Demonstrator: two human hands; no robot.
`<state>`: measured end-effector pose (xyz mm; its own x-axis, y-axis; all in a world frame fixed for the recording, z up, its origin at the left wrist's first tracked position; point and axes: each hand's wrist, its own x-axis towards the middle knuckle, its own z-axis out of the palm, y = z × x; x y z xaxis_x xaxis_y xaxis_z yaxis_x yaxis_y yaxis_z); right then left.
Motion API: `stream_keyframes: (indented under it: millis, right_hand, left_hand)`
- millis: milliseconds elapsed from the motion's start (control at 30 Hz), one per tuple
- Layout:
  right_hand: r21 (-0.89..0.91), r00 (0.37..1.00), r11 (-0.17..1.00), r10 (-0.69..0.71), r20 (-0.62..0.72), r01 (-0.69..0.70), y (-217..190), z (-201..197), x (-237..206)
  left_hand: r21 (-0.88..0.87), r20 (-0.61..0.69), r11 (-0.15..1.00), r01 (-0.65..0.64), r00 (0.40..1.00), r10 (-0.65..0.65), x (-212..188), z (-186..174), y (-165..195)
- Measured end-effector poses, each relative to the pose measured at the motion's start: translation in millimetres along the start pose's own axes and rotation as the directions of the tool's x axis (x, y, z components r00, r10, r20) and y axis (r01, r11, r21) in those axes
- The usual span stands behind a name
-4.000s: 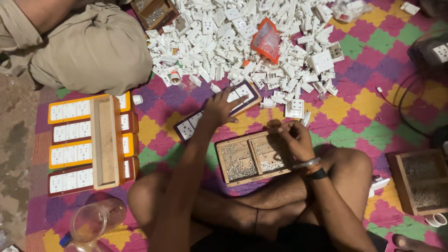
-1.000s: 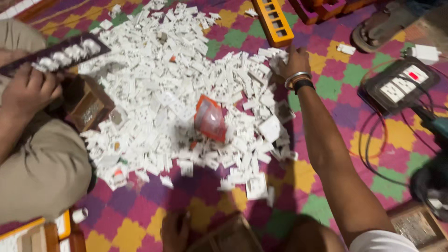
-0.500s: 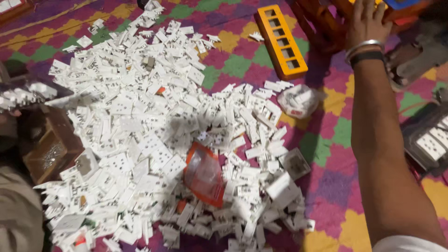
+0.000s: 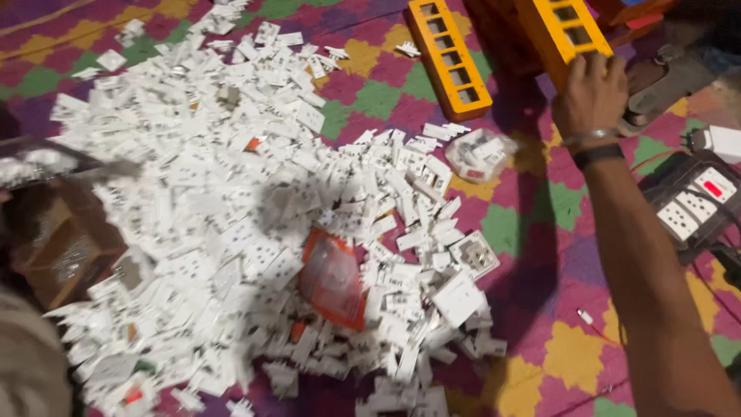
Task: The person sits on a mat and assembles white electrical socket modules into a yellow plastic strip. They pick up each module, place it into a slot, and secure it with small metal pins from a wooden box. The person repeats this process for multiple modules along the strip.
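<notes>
My right hand [image 4: 590, 93] reaches far out to the upper right, wearing a metal bangle and a dark band at the wrist. Its fingers curl over the near end of an orange frame with rectangular holes [image 4: 563, 27], which lies tilted among other orange pieces. A second orange frame [image 4: 450, 58] lies flat on the mat to its left. A big heap of small white switch and socket parts [image 4: 231, 193] covers the middle, with an orange-red plastic bag [image 4: 332, 282] on it. My left hand is out of view.
A small clear bag of white parts [image 4: 480, 154] lies by the heap. A black board with white sockets [image 4: 695, 201] sits at the right, by my forearm. A brown wooden box [image 4: 58, 247] and another person's blurred strip of parts [image 4: 46, 166] are at the left. A patterned mat [image 4: 540, 224] lies under everything.
The view swung up from my lap to the heap and the orange frames. My right hand stretched forward with fingers apart, then came down onto the end of the orange frame.
</notes>
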<state>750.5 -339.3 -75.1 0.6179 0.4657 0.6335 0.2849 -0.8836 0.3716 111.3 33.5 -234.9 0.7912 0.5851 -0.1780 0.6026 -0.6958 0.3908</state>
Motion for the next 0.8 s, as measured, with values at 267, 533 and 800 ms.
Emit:
stream_keyframes:
  millis: [267, 533, 800]
  right_hand:
    - [0.410, 0.997, 0.910, 0.080, -0.009, -0.069, -44.8, -250.2, -146.0]
    - [0.853, 1.000, 0.521, 0.025, -0.015, 0.000, -144.2, -466.4, -262.7]
    - [0.800, 0.830, 0.308, -0.411, -0.377, 0.515, -180.1, -487.0, -281.0]
  left_hand:
    - [-0.019, 0.079, 0.998, -0.063, 0.995, 0.064, -57.2, -42.3, -19.3]
    - [-0.572, -0.174, 0.756, -0.318, 0.948, 0.267, -59.6, -116.2, 95.8]
    - [0.332, -0.078, 0.599, -0.728, 0.612, 0.787, -100.3, -241.3, 21.9]
